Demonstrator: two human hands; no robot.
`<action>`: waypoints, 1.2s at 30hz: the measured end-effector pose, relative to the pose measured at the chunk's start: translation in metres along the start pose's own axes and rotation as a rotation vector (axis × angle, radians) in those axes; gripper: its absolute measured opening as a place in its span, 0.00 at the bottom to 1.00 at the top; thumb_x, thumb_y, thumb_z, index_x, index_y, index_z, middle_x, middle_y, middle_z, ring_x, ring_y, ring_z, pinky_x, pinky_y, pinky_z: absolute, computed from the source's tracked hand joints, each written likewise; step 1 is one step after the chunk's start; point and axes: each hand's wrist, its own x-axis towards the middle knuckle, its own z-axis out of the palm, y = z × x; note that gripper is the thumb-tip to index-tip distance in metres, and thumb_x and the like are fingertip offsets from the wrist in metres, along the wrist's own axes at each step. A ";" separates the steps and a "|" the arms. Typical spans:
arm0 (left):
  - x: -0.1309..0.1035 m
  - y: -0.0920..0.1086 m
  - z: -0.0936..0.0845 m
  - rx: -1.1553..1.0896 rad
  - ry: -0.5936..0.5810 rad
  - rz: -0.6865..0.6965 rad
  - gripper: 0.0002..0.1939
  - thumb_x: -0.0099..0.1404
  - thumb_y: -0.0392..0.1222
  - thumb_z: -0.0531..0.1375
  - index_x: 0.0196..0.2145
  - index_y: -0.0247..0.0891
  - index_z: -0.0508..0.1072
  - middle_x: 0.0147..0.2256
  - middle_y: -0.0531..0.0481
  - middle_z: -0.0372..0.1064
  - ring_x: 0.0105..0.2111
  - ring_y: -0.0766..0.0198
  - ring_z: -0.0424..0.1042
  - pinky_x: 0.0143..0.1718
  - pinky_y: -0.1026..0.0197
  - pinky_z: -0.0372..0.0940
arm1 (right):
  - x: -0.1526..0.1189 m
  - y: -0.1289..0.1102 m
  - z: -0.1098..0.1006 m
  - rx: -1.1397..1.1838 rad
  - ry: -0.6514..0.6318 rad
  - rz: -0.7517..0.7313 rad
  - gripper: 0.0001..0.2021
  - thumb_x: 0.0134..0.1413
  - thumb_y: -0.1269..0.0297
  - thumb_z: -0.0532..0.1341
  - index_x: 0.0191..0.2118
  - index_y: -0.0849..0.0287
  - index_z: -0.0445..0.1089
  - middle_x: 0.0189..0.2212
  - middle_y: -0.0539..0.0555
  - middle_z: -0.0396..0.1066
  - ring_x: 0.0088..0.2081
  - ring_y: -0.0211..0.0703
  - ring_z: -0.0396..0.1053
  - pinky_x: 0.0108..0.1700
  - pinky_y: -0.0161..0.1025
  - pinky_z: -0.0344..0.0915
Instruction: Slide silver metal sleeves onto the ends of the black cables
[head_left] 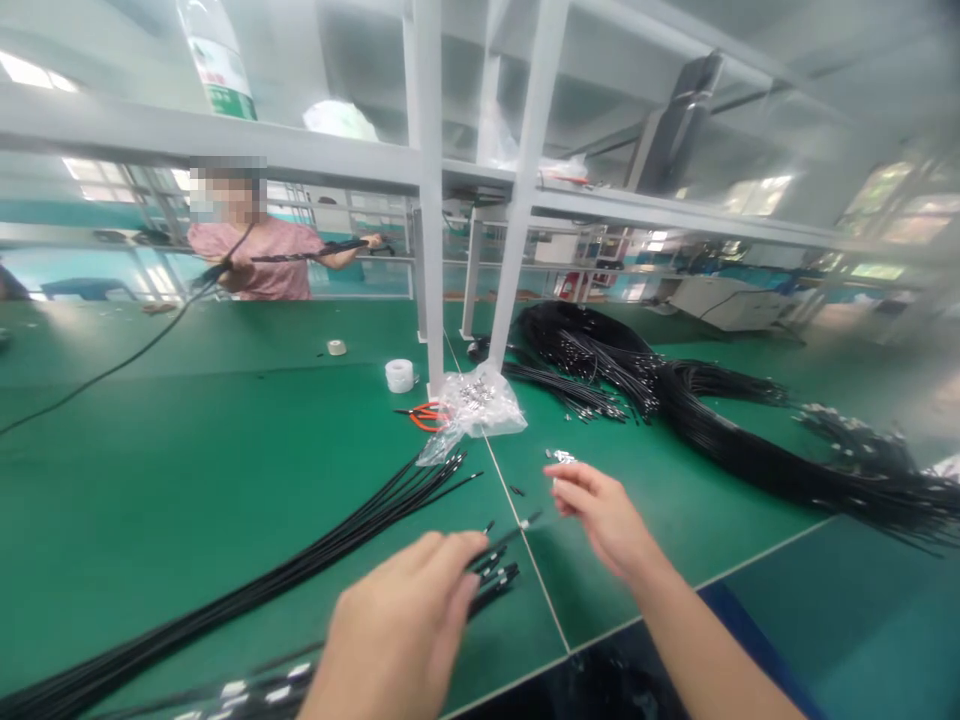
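Gripping slim black cables (504,578) banded in white near their tips, the left hand (405,605) curls closed over the smooth green bench (225,450). The right hand (600,510) draws thumb and fingers close beside small silvery pieces (562,457); whether it pinches one cannot be told. Beyond lie one crinkled clear plastic bag (491,408), one orange-handled tool (426,415) and one straight cable bundle (300,574).

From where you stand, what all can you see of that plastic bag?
The clear plastic bag looks thin and crumpled, with small silvery pieces inside. It lies on the green table at the foot of white posts, a loose flap trailing front-left. Orange handles sit at its left edge; the left hand and right hand are clear of it.
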 end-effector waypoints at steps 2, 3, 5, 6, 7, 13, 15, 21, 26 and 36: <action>-0.002 0.010 0.014 0.089 -0.039 0.074 0.15 0.64 0.38 0.49 0.45 0.50 0.70 0.32 0.52 0.72 0.30 0.63 0.72 0.28 0.67 0.64 | -0.024 -0.006 0.017 0.287 -0.076 0.056 0.14 0.53 0.56 0.58 0.41 0.60 0.65 0.30 0.52 0.68 0.31 0.38 0.66 0.35 0.38 0.63; -0.004 0.012 0.019 0.122 -0.056 0.083 0.16 0.64 0.37 0.49 0.45 0.49 0.70 0.30 0.52 0.71 0.28 0.63 0.72 0.26 0.67 0.63 | -0.035 -0.008 0.024 0.470 -0.104 0.106 0.12 0.51 0.57 0.60 0.38 0.59 0.66 0.29 0.51 0.67 0.29 0.37 0.65 0.34 0.36 0.62; -0.006 0.014 0.024 0.141 -0.077 0.069 0.16 0.64 0.35 0.49 0.45 0.49 0.70 0.29 0.52 0.70 0.27 0.64 0.71 0.25 0.67 0.62 | -0.052 -0.010 0.035 0.835 -0.155 0.214 0.10 0.48 0.61 0.64 0.34 0.58 0.66 0.25 0.48 0.64 0.27 0.33 0.62 0.32 0.33 0.59; -0.008 0.014 0.025 0.132 -0.080 0.049 0.17 0.65 0.35 0.48 0.46 0.49 0.70 0.29 0.51 0.69 0.27 0.64 0.71 0.26 0.67 0.62 | -0.057 -0.011 0.039 0.968 -0.179 0.257 0.08 0.48 0.62 0.65 0.33 0.58 0.67 0.24 0.47 0.63 0.26 0.33 0.61 0.31 0.33 0.58; -0.009 0.014 0.026 0.120 -0.086 0.032 0.17 0.65 0.35 0.47 0.46 0.49 0.69 0.30 0.51 0.69 0.27 0.65 0.70 0.27 0.67 0.63 | -0.061 -0.012 0.040 1.044 -0.201 0.283 0.07 0.48 0.64 0.65 0.32 0.59 0.67 0.24 0.46 0.62 0.26 0.32 0.60 0.31 0.32 0.57; -0.016 0.015 0.025 0.075 -0.097 -0.010 0.17 0.66 0.36 0.46 0.46 0.51 0.69 0.30 0.52 0.68 0.27 0.66 0.70 0.27 0.68 0.62 | -0.066 -0.014 0.038 1.179 -0.246 0.368 0.07 0.47 0.66 0.66 0.31 0.58 0.68 0.26 0.47 0.63 0.27 0.32 0.59 0.32 0.32 0.57; -0.016 0.016 0.024 0.053 -0.098 -0.025 0.17 0.66 0.36 0.47 0.45 0.51 0.69 0.31 0.53 0.68 0.28 0.66 0.71 0.27 0.68 0.62 | -0.066 -0.013 0.037 1.183 -0.258 0.377 0.07 0.47 0.66 0.66 0.32 0.58 0.68 0.25 0.47 0.62 0.26 0.32 0.58 0.31 0.32 0.56; -0.013 0.017 0.020 -0.019 -0.126 -0.069 0.17 0.66 0.36 0.46 0.45 0.53 0.69 0.32 0.54 0.68 0.32 0.65 0.71 0.28 0.68 0.62 | -0.066 -0.011 0.036 1.131 -0.282 0.349 0.07 0.48 0.66 0.66 0.32 0.59 0.68 0.23 0.48 0.63 0.26 0.32 0.59 0.31 0.32 0.56; -0.013 0.014 0.020 -0.007 -0.174 -0.104 0.18 0.66 0.36 0.46 0.45 0.54 0.69 0.33 0.54 0.68 0.30 0.64 0.71 0.27 0.66 0.62 | -0.067 -0.016 0.036 0.994 -0.271 0.274 0.05 0.48 0.67 0.65 0.31 0.60 0.68 0.22 0.48 0.64 0.25 0.33 0.60 0.30 0.32 0.56; -0.001 0.008 0.020 -0.507 -0.254 -0.193 0.11 0.65 0.37 0.51 0.44 0.48 0.64 0.31 0.59 0.72 0.30 0.68 0.70 0.33 0.68 0.60 | -0.073 -0.027 0.061 0.974 -0.436 0.280 0.06 0.47 0.68 0.65 0.29 0.62 0.67 0.21 0.49 0.66 0.22 0.32 0.61 0.26 0.32 0.57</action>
